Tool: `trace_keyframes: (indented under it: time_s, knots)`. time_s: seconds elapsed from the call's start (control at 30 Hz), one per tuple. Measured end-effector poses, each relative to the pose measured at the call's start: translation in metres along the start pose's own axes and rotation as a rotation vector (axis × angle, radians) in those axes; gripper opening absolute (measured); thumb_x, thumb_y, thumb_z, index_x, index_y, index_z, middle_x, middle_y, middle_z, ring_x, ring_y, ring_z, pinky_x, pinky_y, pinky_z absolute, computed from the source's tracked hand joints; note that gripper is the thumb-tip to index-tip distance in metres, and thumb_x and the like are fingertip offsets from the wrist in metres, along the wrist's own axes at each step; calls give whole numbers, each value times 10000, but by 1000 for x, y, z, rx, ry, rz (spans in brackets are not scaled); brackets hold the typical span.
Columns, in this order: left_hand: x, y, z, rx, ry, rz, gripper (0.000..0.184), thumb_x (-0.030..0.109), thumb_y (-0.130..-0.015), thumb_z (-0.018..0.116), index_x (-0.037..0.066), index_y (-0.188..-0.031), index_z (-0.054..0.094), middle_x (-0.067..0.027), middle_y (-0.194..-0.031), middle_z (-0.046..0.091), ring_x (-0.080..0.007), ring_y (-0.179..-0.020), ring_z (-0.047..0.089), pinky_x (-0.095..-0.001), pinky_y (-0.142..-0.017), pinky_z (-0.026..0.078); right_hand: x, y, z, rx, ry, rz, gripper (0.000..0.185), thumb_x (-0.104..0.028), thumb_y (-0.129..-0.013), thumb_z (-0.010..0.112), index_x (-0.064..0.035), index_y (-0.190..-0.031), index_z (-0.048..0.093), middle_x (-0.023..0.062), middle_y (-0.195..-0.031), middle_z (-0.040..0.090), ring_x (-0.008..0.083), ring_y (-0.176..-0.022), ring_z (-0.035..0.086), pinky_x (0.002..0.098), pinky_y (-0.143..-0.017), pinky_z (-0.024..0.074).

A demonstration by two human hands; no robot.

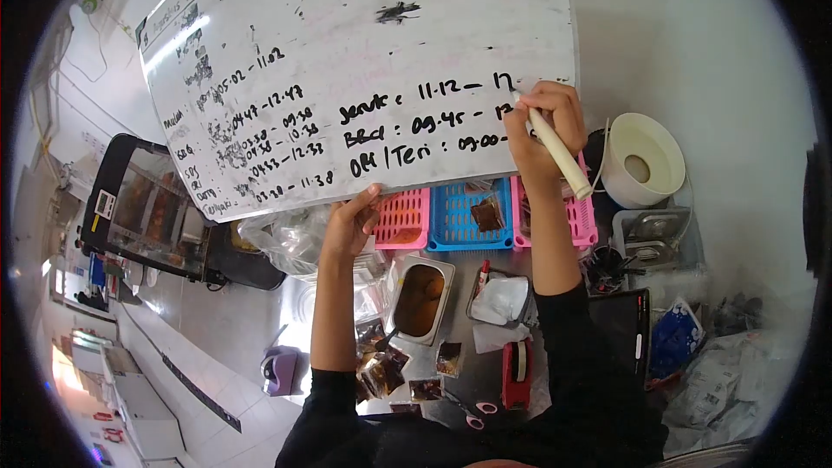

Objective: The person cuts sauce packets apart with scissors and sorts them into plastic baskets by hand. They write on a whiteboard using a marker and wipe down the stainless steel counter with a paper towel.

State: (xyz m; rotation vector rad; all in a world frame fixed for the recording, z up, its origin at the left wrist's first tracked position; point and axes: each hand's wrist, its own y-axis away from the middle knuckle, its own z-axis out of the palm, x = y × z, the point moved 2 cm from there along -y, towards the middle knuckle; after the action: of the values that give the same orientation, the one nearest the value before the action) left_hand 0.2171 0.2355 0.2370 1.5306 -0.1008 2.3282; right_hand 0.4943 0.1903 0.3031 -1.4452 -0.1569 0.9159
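Black sleeve (568, 325) nearest, right hand (557, 120) grips marker (561, 158) at "11.12–12" (464, 86) (seemingly).

My workplace: a food-preparation kitchen, by its contents. Before me: one rectangular steel pan (418, 341) of brown liquid; small clear plastic sachets (381, 375) of dark brown filling; one black-framed glass cabinet (156, 204); one glossy whiteboard (364, 56), handwritten "Nasi merah" and times.

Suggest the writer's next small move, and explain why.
Probably finish writing the 11.12 row: the right hand holds the marker with its tip there, where only a digit or two show after the dash. The left hand touches the whiteboard at its lower edge, perhaps steadying it.
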Motion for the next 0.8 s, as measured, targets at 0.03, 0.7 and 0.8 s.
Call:
trace_keyframes:
  time_s: [0.03,0.7,0.8]
  knots:
    - [1,1,1,-2,-4,8,270,80,-795,663,31,-1011,509,-32,-774,571,-55,-547,494,-165,-368,310,-1,-1,1,9,-8,-16,211,73,-620,651,-40,-778,569,91,-791,577,171,-634,560,249,-527,471]
    - [1,-5,-1,-27,-20,-21,291,59,-804,645,39,-1046,486,-26,-778,563,-47,-501,462,-170,-355,294,9,-1,1,170,151,36,218,91,-655,608,-40,-817,543,101,-844,568,216,-708,567,301,-600,480]
    - [0,-6,2,0,-22,2,259,65,-801,650,33,-1013,505,-17,-738,551,-46,-475,442,-171,-349,287,12,-3,5,161,151,84,228,95,-650,605,-41,-822,542,103,-851,563,215,-705,558,303,-600,474]
